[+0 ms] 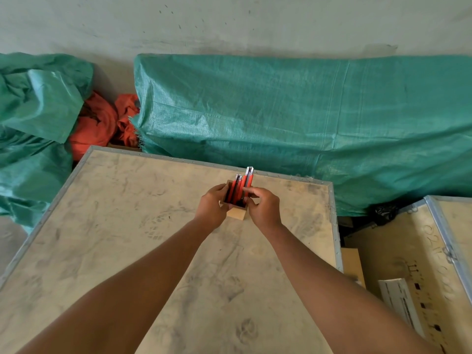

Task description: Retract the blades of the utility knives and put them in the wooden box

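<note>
A small wooden box (237, 213) stands near the far edge of a large plywood crate top (127, 226). Several red utility knives (236, 190) stand upright inside it, their metal tips pointing up. One knife (249, 178) rises higher than the others at the box's right side. My left hand (213, 206) wraps the box's left wall. My right hand (263, 206) is at the box's right side, thumb and forefinger pinching the lower part of the tall knife. Whether any blade sticks out is too small to tell.
Green tarpaulin (293, 111) covers bulky things behind the crate, with orange fabric (102, 123) in the gap at the left. A second wooden crate (408, 264) with metal edging and a white label sits lower at the right. The crate top is dusty with footprints.
</note>
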A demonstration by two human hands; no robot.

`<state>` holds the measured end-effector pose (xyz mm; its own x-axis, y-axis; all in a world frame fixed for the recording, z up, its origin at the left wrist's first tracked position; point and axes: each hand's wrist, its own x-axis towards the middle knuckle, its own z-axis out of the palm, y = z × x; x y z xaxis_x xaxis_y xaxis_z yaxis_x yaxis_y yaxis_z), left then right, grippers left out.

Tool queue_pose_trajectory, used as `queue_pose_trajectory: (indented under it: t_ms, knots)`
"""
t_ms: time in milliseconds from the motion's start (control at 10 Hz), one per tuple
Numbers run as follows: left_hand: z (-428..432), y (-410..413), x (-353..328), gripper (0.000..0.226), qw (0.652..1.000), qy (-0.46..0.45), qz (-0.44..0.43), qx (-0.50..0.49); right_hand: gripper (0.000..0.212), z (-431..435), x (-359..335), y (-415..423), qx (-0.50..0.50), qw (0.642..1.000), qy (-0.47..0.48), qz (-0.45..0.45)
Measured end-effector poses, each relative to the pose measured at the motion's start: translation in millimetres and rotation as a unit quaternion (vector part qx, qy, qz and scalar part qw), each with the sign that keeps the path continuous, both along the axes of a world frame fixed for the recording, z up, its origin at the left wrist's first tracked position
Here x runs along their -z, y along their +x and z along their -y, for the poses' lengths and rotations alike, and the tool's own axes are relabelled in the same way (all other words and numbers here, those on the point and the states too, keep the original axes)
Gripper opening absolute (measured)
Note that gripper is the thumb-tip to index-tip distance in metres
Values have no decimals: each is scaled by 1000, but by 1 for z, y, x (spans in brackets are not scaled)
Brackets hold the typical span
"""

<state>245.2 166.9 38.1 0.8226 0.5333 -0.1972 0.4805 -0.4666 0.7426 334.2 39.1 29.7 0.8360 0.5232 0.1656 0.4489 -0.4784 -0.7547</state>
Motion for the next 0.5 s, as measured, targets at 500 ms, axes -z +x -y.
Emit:
queue_pose_trajectory:
  t_ms: [500]
  knots:
    - [11,-12,-32,56,999,-1,30,-28,22,11,-63,-10,32,995,88,-46]
